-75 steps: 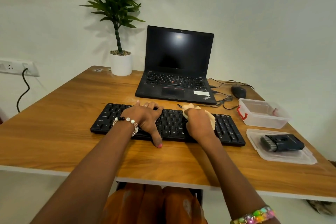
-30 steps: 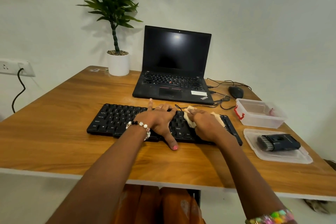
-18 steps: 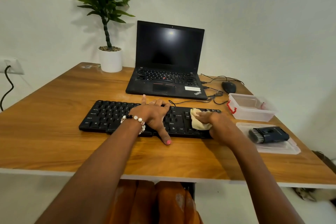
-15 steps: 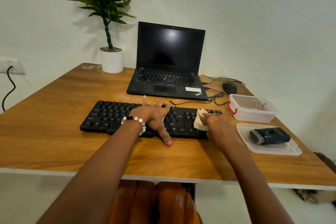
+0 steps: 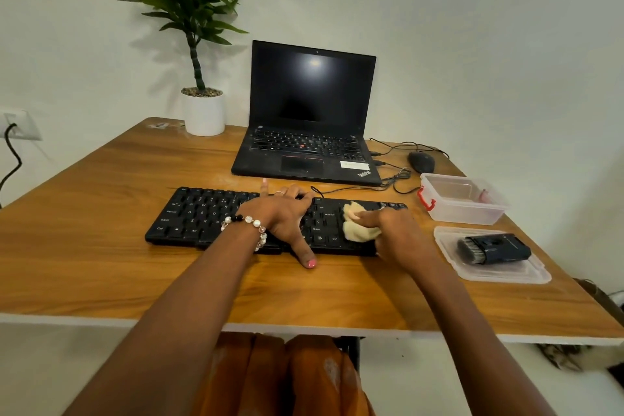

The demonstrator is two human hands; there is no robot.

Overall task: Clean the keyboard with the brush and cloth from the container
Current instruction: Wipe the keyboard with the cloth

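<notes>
Pressing cloth (image 5: 358,230) on keyboard (image 5: 202,213), right hand (image 5: 401,233).

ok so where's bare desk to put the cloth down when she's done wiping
Widest bare patch: left of the keyboard, from the plant pot forward to the near edge of the desk. The front strip is bare too, though both forearms cross it. The right side is crowded: container, lid holding the brush, mouse, cables.

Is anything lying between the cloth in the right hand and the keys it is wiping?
Nothing visible does. The right hand holds the cloth directly on the right part of the keyboard. The left hand rests on the middle keys, beside the cloth and not under it. The brush lies apart on the lid.
</notes>
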